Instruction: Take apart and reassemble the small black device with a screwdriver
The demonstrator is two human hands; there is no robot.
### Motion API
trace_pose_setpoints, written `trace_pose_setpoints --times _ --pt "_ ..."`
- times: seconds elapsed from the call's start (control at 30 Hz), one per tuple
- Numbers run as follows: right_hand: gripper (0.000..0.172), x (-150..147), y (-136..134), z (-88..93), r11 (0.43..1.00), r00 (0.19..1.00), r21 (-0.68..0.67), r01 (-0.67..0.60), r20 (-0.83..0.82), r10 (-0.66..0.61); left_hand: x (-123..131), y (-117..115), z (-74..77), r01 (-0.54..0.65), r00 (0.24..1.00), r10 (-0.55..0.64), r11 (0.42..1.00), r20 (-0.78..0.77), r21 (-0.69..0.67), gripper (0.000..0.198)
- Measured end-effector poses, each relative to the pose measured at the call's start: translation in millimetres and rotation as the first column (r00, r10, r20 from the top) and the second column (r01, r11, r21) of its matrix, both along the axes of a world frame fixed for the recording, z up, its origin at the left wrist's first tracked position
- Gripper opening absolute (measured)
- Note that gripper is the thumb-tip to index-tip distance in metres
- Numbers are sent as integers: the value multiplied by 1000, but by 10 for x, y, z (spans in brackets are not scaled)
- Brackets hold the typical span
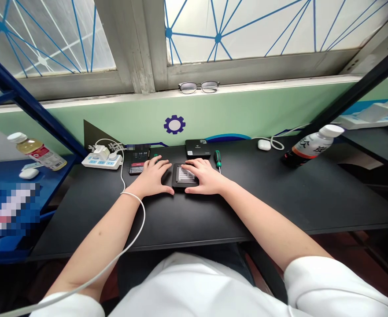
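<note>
A square black drive case (pixel 178 185) with a pale printed label lies flat on the black desk. My right hand (pixel 204 177) spans its right side, the thumb along the near edge and the fingers over the far part, covering some of the label. My left hand (pixel 152 178) is open just left of the case, fingers spread and apart from it. Beyond my left fingers sits a phone (pixel 141 154) with a lit screen; a small green mark shows near the fingertips. A green-and-black screwdriver (pixel 217 158) lies beyond my right hand.
Behind the case is a flat black box (pixel 198 148). A power strip (pixel 101 161) feeds a white cable (pixel 143 220) that runs across my left forearm. Toward the right are a white earbud case (pixel 264 145) and a dark bottle (pixel 312 145). Glasses (pixel 199 87) rest on the sill.
</note>
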State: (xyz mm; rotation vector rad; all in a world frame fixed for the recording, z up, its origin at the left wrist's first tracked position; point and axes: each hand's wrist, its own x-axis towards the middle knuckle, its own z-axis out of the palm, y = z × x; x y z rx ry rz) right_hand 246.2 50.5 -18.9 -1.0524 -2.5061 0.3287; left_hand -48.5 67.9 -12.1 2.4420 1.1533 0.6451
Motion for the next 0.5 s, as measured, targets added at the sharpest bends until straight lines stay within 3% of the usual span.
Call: trace_pose_setpoints --times 0.3,0.5 --pt "91 -7 -25 -10 1000 1000 7 9 21 -10 2 11 -68 29 999 -27 998 -43 49 73" --pt "88 4 -20 -2 1000 1000 -17 5 21 -4 21 -7 -83 34 996 -29 998 -80 62 77"
